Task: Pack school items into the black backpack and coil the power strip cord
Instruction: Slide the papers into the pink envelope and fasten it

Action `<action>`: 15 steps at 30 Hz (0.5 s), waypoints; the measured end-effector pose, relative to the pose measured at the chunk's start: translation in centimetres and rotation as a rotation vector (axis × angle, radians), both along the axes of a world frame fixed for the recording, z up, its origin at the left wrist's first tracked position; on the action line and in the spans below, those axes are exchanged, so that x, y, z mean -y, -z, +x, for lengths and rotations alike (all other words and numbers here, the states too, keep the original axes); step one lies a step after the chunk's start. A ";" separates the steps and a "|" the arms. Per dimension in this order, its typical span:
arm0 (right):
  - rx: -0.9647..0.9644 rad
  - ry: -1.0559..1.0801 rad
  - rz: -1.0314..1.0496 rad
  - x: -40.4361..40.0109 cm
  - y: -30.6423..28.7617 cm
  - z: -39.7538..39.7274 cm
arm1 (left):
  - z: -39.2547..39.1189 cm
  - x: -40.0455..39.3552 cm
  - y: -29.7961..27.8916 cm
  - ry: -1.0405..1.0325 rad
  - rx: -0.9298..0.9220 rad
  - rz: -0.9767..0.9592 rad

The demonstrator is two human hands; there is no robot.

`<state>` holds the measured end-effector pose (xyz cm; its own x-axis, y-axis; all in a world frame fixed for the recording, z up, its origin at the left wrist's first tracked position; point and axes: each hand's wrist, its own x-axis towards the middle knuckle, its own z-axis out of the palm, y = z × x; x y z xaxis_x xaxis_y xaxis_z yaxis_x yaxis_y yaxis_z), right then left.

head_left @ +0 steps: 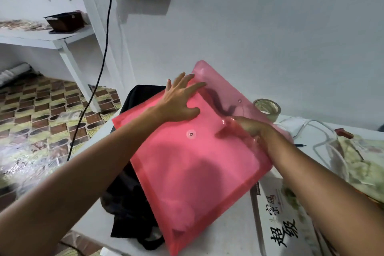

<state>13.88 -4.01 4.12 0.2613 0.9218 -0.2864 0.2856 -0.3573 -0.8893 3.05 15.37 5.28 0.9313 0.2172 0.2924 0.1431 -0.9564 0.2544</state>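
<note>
The left hand (180,100) is lying flat on the pink folder (193,164), fingers straight and spread wide, pressing near its upper edge. The right hand (247,129) is reaching under the folder's open flap, its fingers showing through the plastic; whether they are gripping cannot be told. The folder is lying tilted over the black backpack (133,199) at the table's (228,241) left edge. A tape roll (268,108) is sitting just beyond the flap, a box (284,224) beside the folder's right edge.

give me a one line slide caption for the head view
Left hand flat on a pink snap-button folder while the right hand reaches under its flap, above the black backpack.
</note>
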 end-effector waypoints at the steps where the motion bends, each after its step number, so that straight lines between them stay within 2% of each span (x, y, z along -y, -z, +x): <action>1: 0.020 -0.024 -0.028 -0.3 -0.1 0.1 | 0.0 -0.1 -0.3 0.031 0.001 0.030; 4: 0.053 -0.108 -0.093 -0.8 -0.4 -0.1 | 0.0 -0.3 -1.1 0.128 0.030 0.084; 7: -0.105 -0.118 -0.145 -1.0 0.1 -0.3 | 0.2 -0.1 -1.3 0.140 0.082 0.009; 11: -0.098 -0.114 -0.156 -0.9 -0.5 0.1 | 0.7 -0.5 -1.0 0.013 0.119 -0.124; 15: -0.081 -0.135 -0.170 -0.9 -2.0 0.8 | 0.4 -2.2 -1.1 -0.159 0.247 -0.345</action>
<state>14.66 -3.06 6.09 0.1090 0.8836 -0.4555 0.2705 -0.4673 -0.8417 3.47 17.54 6.35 0.7901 0.4755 0.3869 0.1764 -0.7808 0.5994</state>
